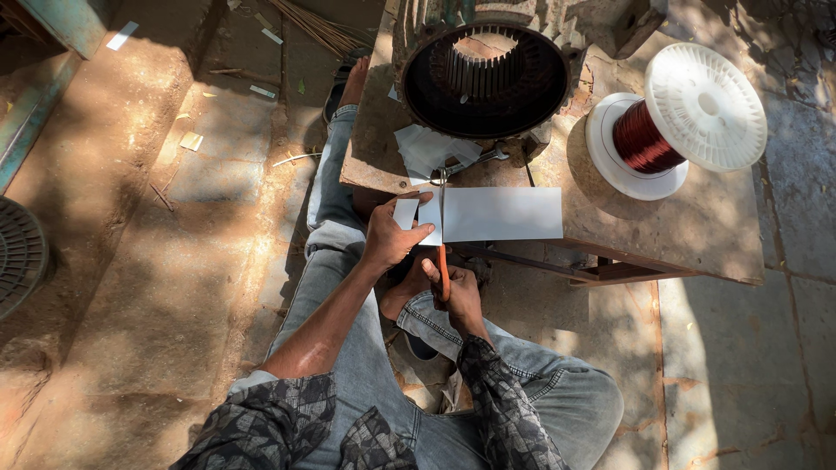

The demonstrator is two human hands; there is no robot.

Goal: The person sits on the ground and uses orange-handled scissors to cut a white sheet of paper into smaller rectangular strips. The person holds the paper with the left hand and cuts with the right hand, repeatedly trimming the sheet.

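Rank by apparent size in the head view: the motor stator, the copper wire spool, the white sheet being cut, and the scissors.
1. Motor stator
2. Copper wire spool, close to the stator and tilted, so this order is unsure
3. White sheet
4. Scissors, partly hidden by the right hand

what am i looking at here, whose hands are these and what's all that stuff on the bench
This is one picture from a camera worn on a person's head, looking down at their own lap and hands. There is no machine at work, only a person sitting on the ground in jeans. The left hand holds a white sheet of paper at its left end. The right hand holds orange-handled scissors, whose blades are cutting up through the sheet. Beyond is a low rusty bench. On it stand a round metal motor shell with slots inside, a white spool of copper wire, and some cut paper pieces.
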